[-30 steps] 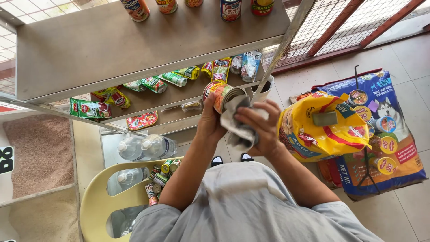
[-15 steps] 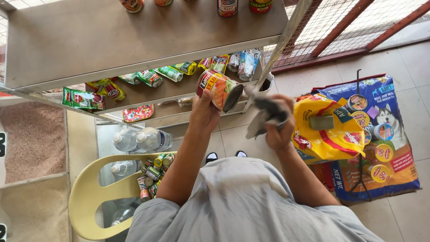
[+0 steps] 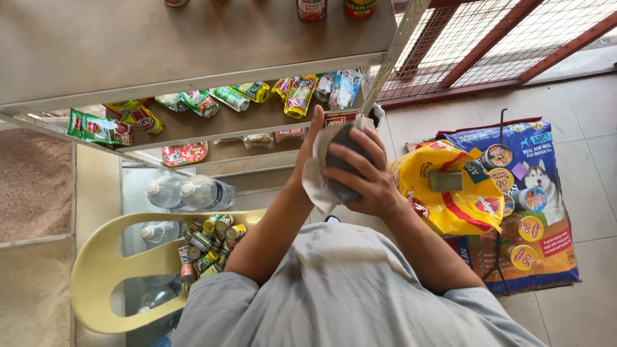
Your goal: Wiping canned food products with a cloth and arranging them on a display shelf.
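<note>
Since half a second ago, both hands have come together again in front of the shelf (image 3: 193, 77), the cloth back over the can. From the head camera, the right hand (image 3: 357, 173) spreads its fingers and presses the grey-white cloth (image 3: 321, 177) around the can (image 3: 344, 115), which is almost hidden. The left hand (image 3: 312, 144) grips it from behind, thumb up. A yellow bag (image 3: 450, 199) lies just beside them, above a yellow chair (image 3: 109, 276) holding more cans.
</note>
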